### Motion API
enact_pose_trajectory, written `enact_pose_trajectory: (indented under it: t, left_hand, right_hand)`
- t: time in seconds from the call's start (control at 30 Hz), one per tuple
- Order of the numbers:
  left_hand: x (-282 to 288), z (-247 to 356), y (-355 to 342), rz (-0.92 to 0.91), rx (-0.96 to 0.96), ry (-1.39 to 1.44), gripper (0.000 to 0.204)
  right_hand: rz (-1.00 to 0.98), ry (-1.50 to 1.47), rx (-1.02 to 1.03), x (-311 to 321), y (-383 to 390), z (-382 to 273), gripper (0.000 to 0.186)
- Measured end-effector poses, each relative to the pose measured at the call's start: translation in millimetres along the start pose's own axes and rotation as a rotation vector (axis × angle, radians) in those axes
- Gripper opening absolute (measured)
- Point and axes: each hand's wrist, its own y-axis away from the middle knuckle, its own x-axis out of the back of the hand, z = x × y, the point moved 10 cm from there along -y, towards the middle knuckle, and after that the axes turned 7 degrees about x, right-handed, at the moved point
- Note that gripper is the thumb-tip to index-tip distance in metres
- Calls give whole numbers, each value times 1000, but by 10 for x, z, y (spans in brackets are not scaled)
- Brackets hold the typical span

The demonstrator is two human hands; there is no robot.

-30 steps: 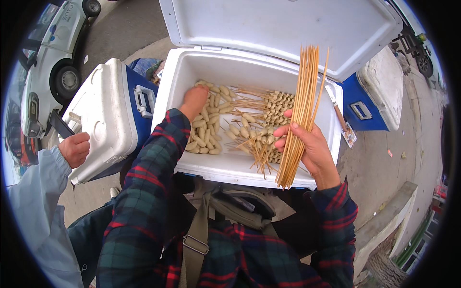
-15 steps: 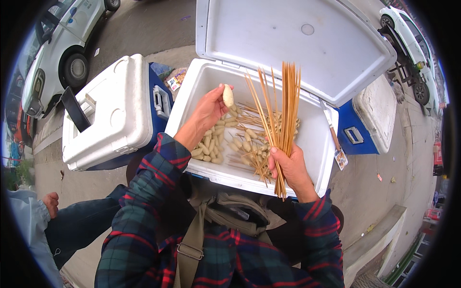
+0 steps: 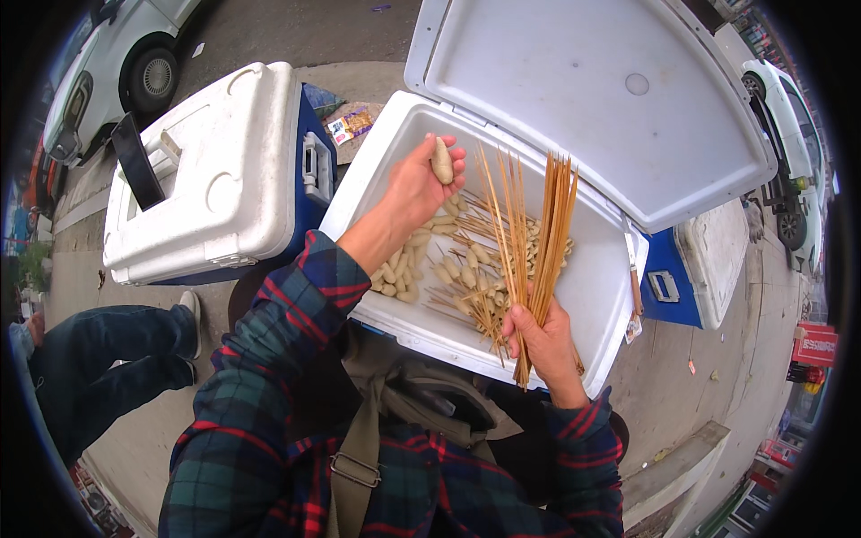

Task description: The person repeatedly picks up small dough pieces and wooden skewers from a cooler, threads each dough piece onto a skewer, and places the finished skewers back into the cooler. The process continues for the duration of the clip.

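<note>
A: What does the left hand (image 3: 420, 186) grasp?

B: A single pale, oblong food piece (image 3: 442, 161), nearly upright within its curled fingers, raised over the left part of the open cooler box (image 3: 596, 287).

A: And the right hand (image 3: 543, 339)?

B: It is clenched around a bundle of thin wooden skewers (image 3: 547, 242), near the lower end; the upper ends spread, several leaning left.

A: The contents below?

B: Loose pale pieces (image 3: 395, 269) lie heaped at the left of the box; to their right lie skewered pieces (image 3: 473, 276), partly hidden by the bundle.

A: The surroundings?

B: The lid (image 3: 610, 85) stands open at the far side. A closed white-and-blue cooler (image 3: 202, 184) sits to the left; a wooden-handled tool (image 3: 636, 294) rests at the right rim.
</note>
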Motion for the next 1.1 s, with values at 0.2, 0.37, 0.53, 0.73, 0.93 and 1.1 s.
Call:
enact_pose_trajectory:
  t: [0.2, 0.37, 0.53, 0.73, 0.93, 1.1]
  left_hand:
    - [-307, -249, 134, -52, 50, -294, 18]
    - [-399, -259, 186, -74, -11, -416, 11]
    - [-333, -198, 153, -30, -37, -430, 9]
    - [-295, -206, 137, -7, -60, -455, 8]
    - [-296, -290, 146, -28, 4, -426, 14]
    - [-230, -205, 98, -68, 36, -92, 22]
  right_hand:
    - [50, -10, 11, 65, -23, 1, 24]
    - [-2, 44, -23, -10, -47, 53, 32]
    - [47, 70, 6, 49, -135, 52, 30]
    - [61, 212, 77, 52, -192, 14, 28]
    - [17, 243, 100, -11, -217, -33, 30]
    - [155, 89, 38, 121, -155, -46, 30]
